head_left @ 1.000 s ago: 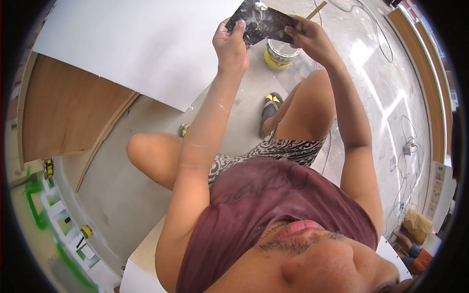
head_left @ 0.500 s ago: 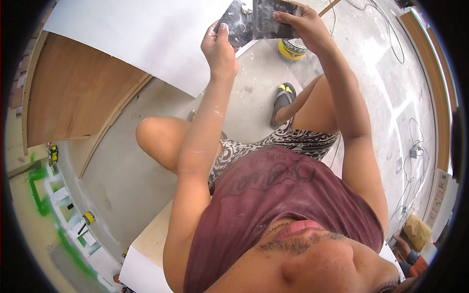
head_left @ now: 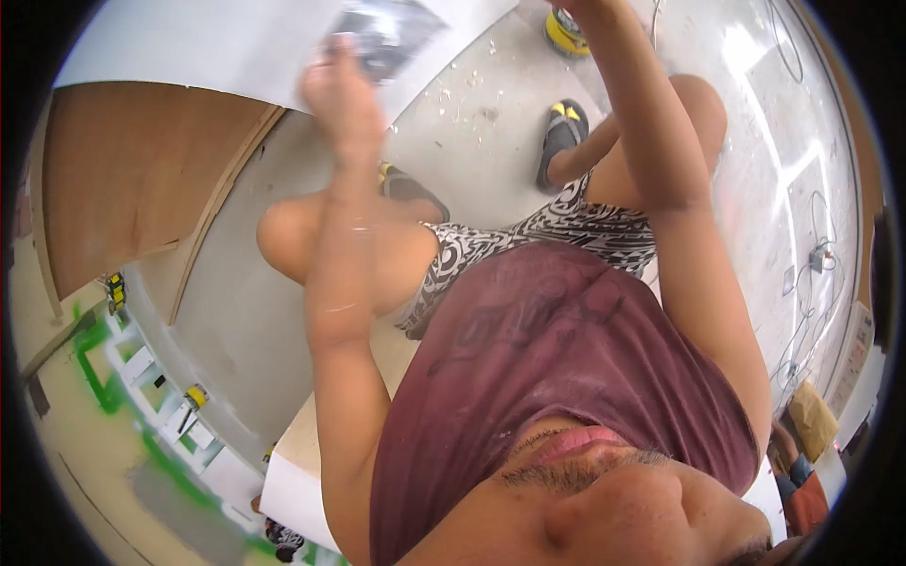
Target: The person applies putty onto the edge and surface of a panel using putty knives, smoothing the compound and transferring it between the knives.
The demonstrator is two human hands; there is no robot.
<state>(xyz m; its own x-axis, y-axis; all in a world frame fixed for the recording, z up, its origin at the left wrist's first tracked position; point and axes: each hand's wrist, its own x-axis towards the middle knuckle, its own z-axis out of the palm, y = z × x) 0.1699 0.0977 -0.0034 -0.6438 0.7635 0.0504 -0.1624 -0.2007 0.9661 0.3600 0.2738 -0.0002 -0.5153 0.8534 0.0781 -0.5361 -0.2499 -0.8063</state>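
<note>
My left hand (head_left: 344,104), blurred by motion, grips a dark flat putty spreader (head_left: 394,40) smeared with white filler. The spreader is over the corner part of a large white board (head_left: 217,47); whether it touches the surface I cannot tell. My right hand (head_left: 578,4) is at the upper edge of the view, with only the part near the wrist showing. Its fingers are cut off, and so is anything they hold. Just below that hand, a yellow tub (head_left: 566,40) stands on the floor.
A brown wooden panel (head_left: 142,179) with a framed edge lies left of my knees. Cables (head_left: 819,259) trail over the dusty floor at right. Green-painted white pieces (head_left: 142,363) line the lower left. Another person's orange sleeve (head_left: 809,500) shows at lower right, beside a brown bag (head_left: 813,422).
My left hand has swung left with its spreader, away from my right hand. My right hand, which held a second dark spreader, has moved up mostly out of view.
</note>
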